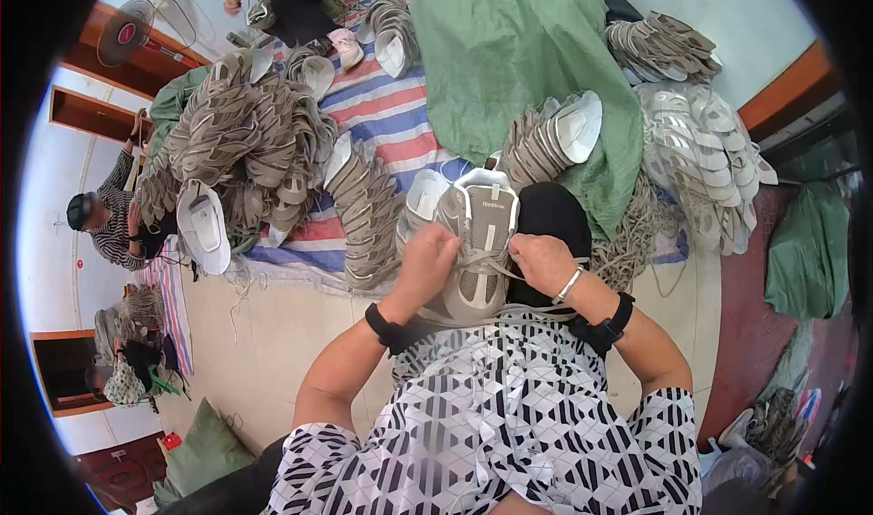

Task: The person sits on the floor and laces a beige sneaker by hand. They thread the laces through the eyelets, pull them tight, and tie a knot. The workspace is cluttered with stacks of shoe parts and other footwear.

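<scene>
Where pale floor tiles (273, 324) stretch out ahead of the person in the patterned black-and-white shirt (486, 415), a red, white and blue striped plastic sheet (386, 120) covers the far part. Spread over it I see a big, rumpled green woven cloth (500, 38). Off to the person's left rises a broad heap of grey-brown shoe uppers (232, 124), and past it, at the far left, is a co-worker in a striped top and dark cap (109, 210). To the right lies a mound of silvery white-and-grey shoe uppers (700, 165).

Smaller are the slanting stack of nested grey-brown uppers (362, 215) just left of the work and a like leaning stack with a white lining (550, 138) by the green cloth. A loose tangle of beige laces (632, 242) sits at the right.

Between the two hands, close against the shirt front, is one grey-beige sneaker upper with a white-lined collar (482, 233), its toe toward the body. Left hand (429, 259) and right hand (547, 265) flank it; each grip is pinched together on the flat pale lace (486, 260) crossing its front. Smallest is a silvery bangle (569, 285) on the right wrist.
</scene>
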### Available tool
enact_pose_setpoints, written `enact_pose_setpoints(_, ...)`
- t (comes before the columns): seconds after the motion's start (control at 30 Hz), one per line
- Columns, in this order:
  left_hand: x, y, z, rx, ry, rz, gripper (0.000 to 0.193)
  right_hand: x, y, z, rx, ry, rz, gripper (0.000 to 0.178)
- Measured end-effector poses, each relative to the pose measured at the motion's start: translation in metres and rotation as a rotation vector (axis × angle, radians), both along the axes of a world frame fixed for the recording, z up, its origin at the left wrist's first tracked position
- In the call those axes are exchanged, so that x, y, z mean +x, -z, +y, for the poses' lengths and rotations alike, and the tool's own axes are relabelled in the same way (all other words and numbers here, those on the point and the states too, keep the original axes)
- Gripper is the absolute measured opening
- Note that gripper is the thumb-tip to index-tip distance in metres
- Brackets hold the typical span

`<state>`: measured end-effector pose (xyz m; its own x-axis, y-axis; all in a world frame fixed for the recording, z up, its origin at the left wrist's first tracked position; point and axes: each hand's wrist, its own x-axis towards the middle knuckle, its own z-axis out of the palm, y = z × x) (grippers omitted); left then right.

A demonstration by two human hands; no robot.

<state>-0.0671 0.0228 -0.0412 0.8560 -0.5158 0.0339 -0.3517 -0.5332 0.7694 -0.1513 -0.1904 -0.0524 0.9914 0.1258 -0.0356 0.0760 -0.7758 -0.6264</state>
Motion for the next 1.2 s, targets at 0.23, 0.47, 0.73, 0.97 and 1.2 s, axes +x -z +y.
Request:
enact_pose_setpoints(0.23,0.039,-0.047,-0.018,0.507,0.49,-0.29,0.019,0.012,-0.027,-0.003,-0.298,-0.114,-0.536,0.011)
enact_pose_setpoints(0.47,0.072,-0.063,-0.03,0.52,0.981,-0.6,0.037,0.03,-0.019,-0.008,-0.424,-0.44,-0.304,0.01)
enact_pose_setpoints(0.73,0.068,-0.043,-0.027,0.505,0.881,-0.439,0.021,0.054,-0.034,0.009,-0.394,-0.257,0.242,0.015)
enact_pose_setpoints(0.97,0.063,-0.024,-0.033,-0.157,0.352,0.418,0.024,0.029,-0.015,0.003,0.08,-0.001,0.075,0.012)
enact_pose_setpoints(1.2,0.06,-0.014,-0.025,-0.357,0.292,0.545,0.025,0.041,-0.01,-0.002,1.313,0.401,0.434,0.02)
